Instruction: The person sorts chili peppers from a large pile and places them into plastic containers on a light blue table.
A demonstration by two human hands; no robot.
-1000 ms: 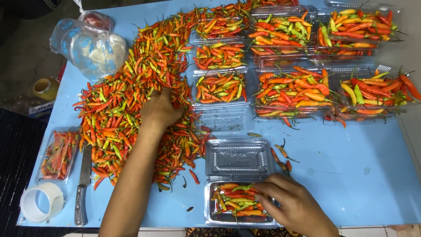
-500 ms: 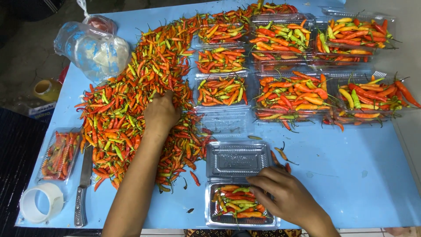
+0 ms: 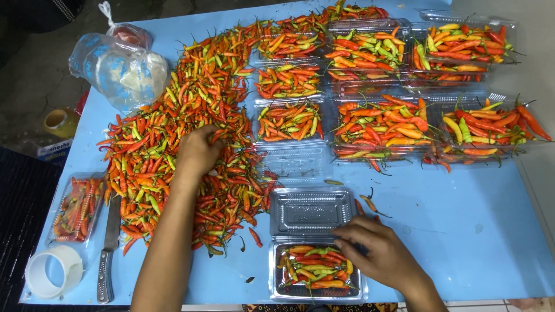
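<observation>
1. While the blue table (image 3: 474, 231) is viewed from above, the left hand (image 3: 198, 151) is seen pressed into the big chili pile (image 3: 173, 133), fingers curled around a few peppers.
2. At the near edge, the right hand (image 3: 376, 254) is laid flat, fingers loosely spread, on the hinge of an open clear clamshell box (image 3: 315, 263).
3. Red, orange and green chilies are held in that box's lower half; its lid lies open behind.
4. Filled trays (image 3: 404, 75) are lined up at the far side.
5. A knife (image 3: 108, 248) and a tape roll (image 3: 53, 271) are spotted at the left corner.

Chili pile (image 3: 173, 144) left, filled trays (image 3: 404, 81) right, knife (image 3: 108, 248) front-left.
</observation>
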